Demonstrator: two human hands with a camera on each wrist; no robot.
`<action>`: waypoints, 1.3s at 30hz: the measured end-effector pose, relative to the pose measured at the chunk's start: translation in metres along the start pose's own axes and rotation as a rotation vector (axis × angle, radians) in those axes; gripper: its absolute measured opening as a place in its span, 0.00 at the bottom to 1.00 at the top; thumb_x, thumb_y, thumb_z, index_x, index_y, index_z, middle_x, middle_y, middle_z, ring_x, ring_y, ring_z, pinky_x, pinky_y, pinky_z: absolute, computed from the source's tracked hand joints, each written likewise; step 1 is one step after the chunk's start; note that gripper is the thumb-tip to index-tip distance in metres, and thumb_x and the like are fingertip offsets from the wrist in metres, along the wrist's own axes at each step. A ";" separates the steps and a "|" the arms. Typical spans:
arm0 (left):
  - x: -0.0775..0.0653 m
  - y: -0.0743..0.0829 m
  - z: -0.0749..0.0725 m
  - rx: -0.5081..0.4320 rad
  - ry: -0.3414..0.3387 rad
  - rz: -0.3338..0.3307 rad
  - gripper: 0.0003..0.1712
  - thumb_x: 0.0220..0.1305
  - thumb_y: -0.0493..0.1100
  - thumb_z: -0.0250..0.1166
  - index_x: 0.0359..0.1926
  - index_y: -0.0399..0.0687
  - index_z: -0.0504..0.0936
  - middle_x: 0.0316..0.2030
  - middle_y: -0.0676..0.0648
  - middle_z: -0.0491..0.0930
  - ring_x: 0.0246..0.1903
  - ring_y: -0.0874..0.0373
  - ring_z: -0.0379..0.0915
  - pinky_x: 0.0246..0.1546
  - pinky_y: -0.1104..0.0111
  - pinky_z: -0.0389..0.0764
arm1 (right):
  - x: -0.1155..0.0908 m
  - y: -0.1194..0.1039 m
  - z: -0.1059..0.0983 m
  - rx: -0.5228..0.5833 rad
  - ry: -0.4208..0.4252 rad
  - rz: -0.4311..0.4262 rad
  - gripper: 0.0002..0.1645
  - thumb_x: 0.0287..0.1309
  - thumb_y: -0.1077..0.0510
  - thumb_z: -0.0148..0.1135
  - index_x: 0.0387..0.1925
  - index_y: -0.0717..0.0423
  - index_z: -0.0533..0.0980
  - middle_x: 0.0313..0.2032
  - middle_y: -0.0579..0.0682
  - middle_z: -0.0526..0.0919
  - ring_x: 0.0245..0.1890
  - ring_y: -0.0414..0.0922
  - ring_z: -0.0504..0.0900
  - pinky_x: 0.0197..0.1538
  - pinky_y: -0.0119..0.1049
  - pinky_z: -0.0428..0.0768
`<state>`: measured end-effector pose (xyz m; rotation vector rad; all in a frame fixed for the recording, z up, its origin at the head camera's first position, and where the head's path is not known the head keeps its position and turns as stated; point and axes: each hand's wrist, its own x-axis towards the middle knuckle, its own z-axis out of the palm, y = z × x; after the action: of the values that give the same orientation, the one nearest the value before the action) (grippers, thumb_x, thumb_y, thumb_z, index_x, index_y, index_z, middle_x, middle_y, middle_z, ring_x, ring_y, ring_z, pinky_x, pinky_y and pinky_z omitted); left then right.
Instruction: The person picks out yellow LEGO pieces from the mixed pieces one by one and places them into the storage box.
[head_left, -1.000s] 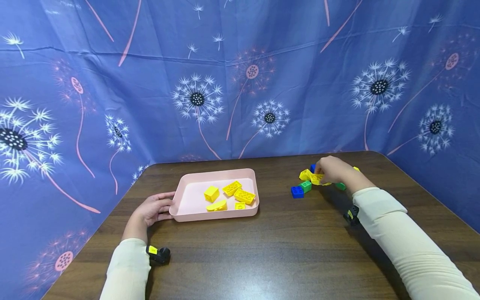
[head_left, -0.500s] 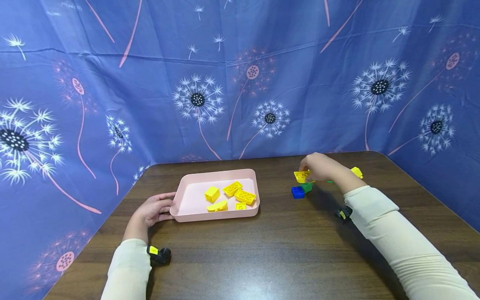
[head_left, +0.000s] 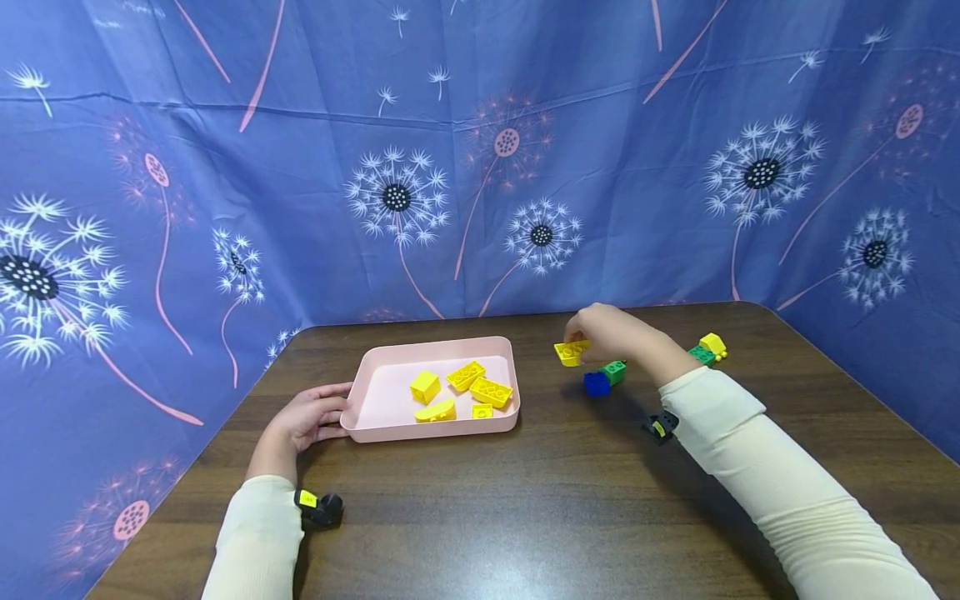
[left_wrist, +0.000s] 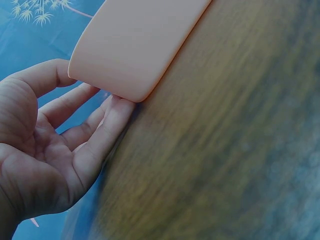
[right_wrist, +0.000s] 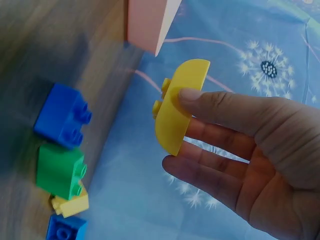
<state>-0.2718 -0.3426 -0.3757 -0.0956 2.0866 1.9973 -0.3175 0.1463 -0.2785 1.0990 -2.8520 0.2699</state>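
My right hand pinches a yellow toy building brick between thumb and fingers, held above the table to the right of the tray. In the right wrist view this yellow brick has rounded ends and studs facing left. A pink tray lies left of centre with several yellow bricks in it. At the tray's left end my left hand touches the wall with loosely extended fingers. The left wrist view shows the fingertips against the tray's corner, the palm holding nothing.
Below the right hand lie a blue brick and a green brick. Farther right are another green brick and a yellow piece. The right wrist view also shows a second blue brick. A blue patterned cloth hangs behind the table.
My right hand has picked the yellow brick out of the pile and carried it left toward the tray. The left hand and the tray have stayed in place.
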 end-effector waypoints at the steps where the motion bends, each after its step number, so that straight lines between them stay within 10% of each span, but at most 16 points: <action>1: 0.000 0.000 0.000 0.001 0.000 0.000 0.36 0.68 0.33 0.56 0.73 0.32 0.54 0.40 0.46 0.84 0.37 0.57 0.82 0.36 0.62 0.84 | 0.002 -0.002 0.000 0.000 0.001 -0.007 0.14 0.42 0.69 0.74 0.36 0.62 0.84 0.34 0.51 0.85 0.35 0.51 0.82 0.42 0.45 0.82; 27: 0.000 0.001 0.000 0.013 -0.005 -0.007 0.36 0.68 0.33 0.56 0.73 0.32 0.54 0.38 0.46 0.84 0.36 0.57 0.82 0.36 0.62 0.84 | 0.058 -0.056 0.018 0.017 -0.013 -0.125 0.14 0.45 0.66 0.74 0.37 0.59 0.85 0.35 0.48 0.86 0.37 0.46 0.81 0.47 0.41 0.81; 39: 0.001 0.000 0.000 0.021 -0.001 -0.011 0.36 0.69 0.33 0.56 0.73 0.33 0.53 0.39 0.46 0.84 0.36 0.58 0.82 0.36 0.63 0.84 | 0.092 -0.068 0.028 0.018 -0.098 0.003 0.12 0.49 0.64 0.71 0.39 0.59 0.83 0.33 0.51 0.83 0.32 0.46 0.75 0.40 0.37 0.79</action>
<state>-0.2731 -0.3423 -0.3755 -0.1019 2.1015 1.9689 -0.3404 0.0307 -0.2841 1.1430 -2.9424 0.2489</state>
